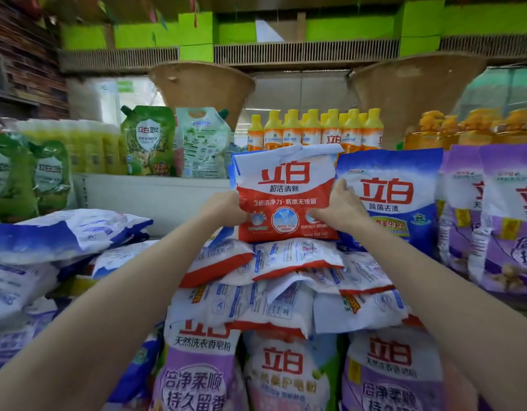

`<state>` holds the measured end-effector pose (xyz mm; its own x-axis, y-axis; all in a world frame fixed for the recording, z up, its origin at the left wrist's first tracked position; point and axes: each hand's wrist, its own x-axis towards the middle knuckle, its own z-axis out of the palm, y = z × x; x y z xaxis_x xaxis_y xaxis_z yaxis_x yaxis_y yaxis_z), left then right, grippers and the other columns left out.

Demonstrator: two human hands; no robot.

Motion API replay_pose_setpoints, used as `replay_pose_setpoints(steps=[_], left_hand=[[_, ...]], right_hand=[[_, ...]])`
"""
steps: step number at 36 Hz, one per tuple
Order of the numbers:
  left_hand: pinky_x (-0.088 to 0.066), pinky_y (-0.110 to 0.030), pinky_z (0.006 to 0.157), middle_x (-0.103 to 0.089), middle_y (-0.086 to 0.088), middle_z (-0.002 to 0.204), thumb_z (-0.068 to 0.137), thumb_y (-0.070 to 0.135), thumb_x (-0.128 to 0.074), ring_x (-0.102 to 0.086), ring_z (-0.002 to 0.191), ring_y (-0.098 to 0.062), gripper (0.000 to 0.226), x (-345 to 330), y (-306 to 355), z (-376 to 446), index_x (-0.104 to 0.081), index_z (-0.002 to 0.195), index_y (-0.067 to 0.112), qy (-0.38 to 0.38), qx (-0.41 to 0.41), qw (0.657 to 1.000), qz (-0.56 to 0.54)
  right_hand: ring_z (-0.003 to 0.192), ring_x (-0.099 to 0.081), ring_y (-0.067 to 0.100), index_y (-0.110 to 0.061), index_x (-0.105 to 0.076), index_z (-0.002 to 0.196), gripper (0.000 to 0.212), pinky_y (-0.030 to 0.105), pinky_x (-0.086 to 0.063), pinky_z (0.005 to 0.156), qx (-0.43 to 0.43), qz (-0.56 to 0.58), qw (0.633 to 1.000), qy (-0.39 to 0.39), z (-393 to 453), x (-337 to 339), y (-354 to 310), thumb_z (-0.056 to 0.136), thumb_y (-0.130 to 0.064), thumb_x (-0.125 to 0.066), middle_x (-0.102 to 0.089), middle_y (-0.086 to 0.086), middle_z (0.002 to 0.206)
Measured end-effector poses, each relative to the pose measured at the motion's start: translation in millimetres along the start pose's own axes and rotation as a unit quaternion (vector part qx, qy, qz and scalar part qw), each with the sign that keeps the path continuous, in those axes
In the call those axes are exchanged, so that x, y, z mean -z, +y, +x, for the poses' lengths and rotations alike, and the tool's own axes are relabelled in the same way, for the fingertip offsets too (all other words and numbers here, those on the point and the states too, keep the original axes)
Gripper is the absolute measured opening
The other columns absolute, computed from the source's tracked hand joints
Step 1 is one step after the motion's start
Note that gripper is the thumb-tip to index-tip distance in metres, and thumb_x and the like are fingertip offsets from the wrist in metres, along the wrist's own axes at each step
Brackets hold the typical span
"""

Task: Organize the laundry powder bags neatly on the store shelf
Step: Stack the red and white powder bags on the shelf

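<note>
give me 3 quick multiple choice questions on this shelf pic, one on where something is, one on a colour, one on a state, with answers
1. Where does the red and white bag stand?
A. on a pile of flat-lying bags
B. on the floor
C. among the yellow-capped bottles

2. What colour is the upright bag just right of it?
A. green
B. blue and white
C. black

3. How is the red and white bag handled?
A. untouched
B. one hand only
C. both hands grip its sides

Answers:
1 A, its bottom edge rests on the pile of flat bags.
2 B, the blue and white bag stands beside it.
3 C, the left hand and right hand hold its lower edges, keeping it upright.
</note>
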<state>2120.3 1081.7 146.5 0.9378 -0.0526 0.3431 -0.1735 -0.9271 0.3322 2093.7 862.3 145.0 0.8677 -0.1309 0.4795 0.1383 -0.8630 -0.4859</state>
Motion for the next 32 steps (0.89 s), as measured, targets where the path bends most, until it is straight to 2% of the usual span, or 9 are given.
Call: replay_pose_setpoints(steps=[2,4,7,10,15,18,21,26,32], left_hand=[[-0.047,-0.035,0.086,-0.064,-0.01,0.114,0.085,0.034,-0.065,-0.058,0.105,-0.026,0.038,4,-1,-7,-0.061,0.112,0.007,0.019,-0.019,1.0,-0.003],[-0.047,-0.034,0.085,-0.064,-0.009,0.112,0.085,0.032,-0.064,-0.058,0.104,-0.025,0.035,8,-1,-14,-0.062,0.11,0.008,0.029,-0.04,0.999,-0.002],[-0.045,-0.029,0.078,-0.065,-0.007,0.108,0.085,0.029,-0.064,-0.059,0.1,-0.022,0.026,11,2,-27,-0.065,0.104,0.01,0.044,-0.073,0.996,-0.002],[-0.045,-0.028,0.076,-0.067,-0.006,0.101,0.085,0.026,-0.065,-0.06,0.094,-0.02,0.018,9,8,-42,-0.067,0.095,0.01,0.053,-0.116,0.992,-0.005],[-0.044,-0.026,0.08,-0.065,-0.003,0.103,0.088,0.025,-0.061,-0.056,0.091,-0.016,0.018,4,22,-64,-0.068,0.099,0.012,0.023,-0.173,0.984,0.043],[-0.041,-0.025,0.08,-0.066,-0.004,0.104,0.088,0.023,-0.061,-0.057,0.095,-0.019,0.019,2,27,-75,-0.069,0.1,0.01,0.021,-0.199,0.977,0.068],[-0.045,-0.033,0.09,-0.066,-0.004,0.106,0.088,0.024,-0.061,-0.057,0.099,-0.021,0.019,0,27,-85,-0.07,0.1,0.012,0.011,-0.199,0.976,0.089],[-0.045,-0.032,0.09,-0.067,-0.002,0.109,0.091,0.028,-0.057,-0.059,0.101,-0.02,0.024,-1,22,-98,-0.071,0.105,0.014,0.011,-0.188,0.979,0.081],[-0.039,-0.023,0.088,-0.062,0.0,0.116,0.088,0.019,-0.053,-0.055,0.107,-0.017,0.03,-3,7,-108,-0.062,0.117,0.018,-0.036,-0.185,0.976,0.11]], right_hand=[[0.106,-0.052,0.021,-0.01,-0.041,0.122,0.061,0.035,-0.047,0.085,0.063,0.003,0.995,-0.077,-10,10,-7,0.081,-0.046,-0.068,-0.051,0.005,0.117],[0.103,-0.054,0.015,-0.015,-0.05,0.117,0.054,0.029,-0.047,0.086,0.121,-0.003,0.973,-0.196,-23,19,-15,0.081,-0.053,-0.063,-0.056,-0.001,0.115],[0.117,-0.05,0.012,-0.018,-0.046,0.132,0.063,0.024,-0.041,0.096,0.167,-0.034,0.928,-0.332,-42,26,-26,0.083,-0.056,-0.058,-0.051,-0.004,0.133],[0.128,-0.04,0.013,-0.024,-0.042,0.138,0.064,0.025,-0.033,0.101,0.195,-0.118,0.897,-0.378,-53,23,-29,0.085,-0.057,-0.055,-0.042,-0.008,0.14],[0.133,-0.035,0.015,-0.03,-0.04,0.14,0.06,0.03,-0.028,0.106,0.215,-0.159,0.89,-0.37,-62,27,-31,0.087,-0.055,-0.054,-0.038,-0.007,0.146],[0.131,-0.039,0.019,-0.024,-0.04,0.141,0.054,0.03,-0.031,0.105,0.237,-0.211,0.874,-0.367,-69,28,-39,0.091,-0.039,-0.054,-0.041,-0.003,0.145],[0.102,-0.057,0.024,-0.016,-0.052,0.125,0.042,0.034,-0.049,0.088,0.277,-0.283,0.854,-0.338,-71,16,-44,0.084,-0.02,-0.057,-0.059,0.005,0.122],[0.082,-0.049,0.023,-0.014,-0.041,0.123,0.043,0.034,-0.047,0.073,0.334,-0.349,0.846,-0.226,-74,-3,-35,0.084,-0.011,-0.061,-0.057,0.009,0.113],[0.101,-0.06,0.033,-0.008,-0.053,0.116,0.027,0.038,-0.047,0.076,0.363,-0.363,0.852,-0.103,-76,-2,-27,0.09,-0.008,-0.046,-0.06,0.013,0.114]])
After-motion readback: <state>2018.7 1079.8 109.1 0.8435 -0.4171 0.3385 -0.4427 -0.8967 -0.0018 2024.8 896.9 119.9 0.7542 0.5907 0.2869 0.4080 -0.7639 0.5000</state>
